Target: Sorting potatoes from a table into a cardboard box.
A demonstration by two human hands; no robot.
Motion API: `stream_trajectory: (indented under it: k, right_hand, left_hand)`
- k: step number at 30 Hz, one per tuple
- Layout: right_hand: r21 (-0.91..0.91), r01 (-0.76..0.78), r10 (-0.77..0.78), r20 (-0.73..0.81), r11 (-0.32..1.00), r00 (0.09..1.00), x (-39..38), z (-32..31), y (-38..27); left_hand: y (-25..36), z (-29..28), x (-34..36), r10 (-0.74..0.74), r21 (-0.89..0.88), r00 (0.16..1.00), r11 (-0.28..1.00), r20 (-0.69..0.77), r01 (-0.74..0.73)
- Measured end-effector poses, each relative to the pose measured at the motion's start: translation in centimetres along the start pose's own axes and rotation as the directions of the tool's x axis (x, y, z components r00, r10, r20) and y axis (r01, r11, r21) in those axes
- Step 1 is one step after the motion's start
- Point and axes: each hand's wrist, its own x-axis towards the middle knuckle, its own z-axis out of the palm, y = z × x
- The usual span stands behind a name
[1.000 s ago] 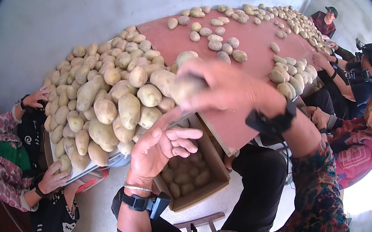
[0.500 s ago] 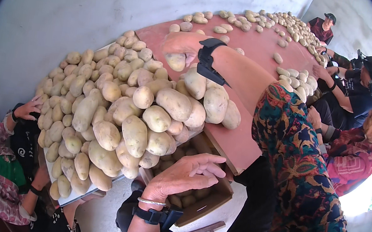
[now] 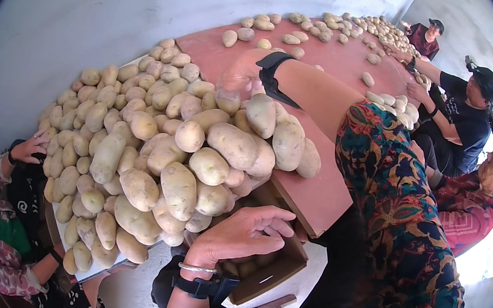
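Note:
My right hand (image 3: 242,69) reaches across the pile at the edge of the red tabletop. Its fingers are curled down round a pale potato (image 3: 227,100), which touches or nearly touches the potatoes beside it; the fingertips are partly hidden. Large potatoes (image 3: 232,143) lie heaped just in front of that hand. Lower down, my left hand (image 3: 248,232) hangs with loosely bent fingers apart and nothing in them. It is over a cardboard box (image 3: 270,282) that holds more potatoes, close to the near side of the heap.
The red table (image 3: 326,65) stretches to the far right, with scattered potatoes and a smaller heap (image 3: 399,105). Several people work along its right side. At left, another person's hand (image 3: 29,147) rests against the pile. A pale wall (image 3: 123,1) stands behind.
My right hand has lowered slightly with the potato toward the heap. My left hand has barely moved. A co-worker at far right has stretched an arm over the table.

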Motion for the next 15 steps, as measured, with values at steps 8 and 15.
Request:
stream_trajectory:
  k: [8,15]
  right_hand:
    - [-0.129,0.218,-0.248,-0.663,0.967,0.707,-1.7,3.7,0.7]
    - [0.114,0.759,-0.052,-0.980,0.641,0.192,-14.1,8.9,0.0]
  left_hand:
    - [-1.2,2.2,-0.8,-0.020,-0.090,0.996,0.996,-0.082,0.013]
    - [-5.3,2.4,-1.7,0.190,0.443,0.787,0.889,-0.587,0.116]
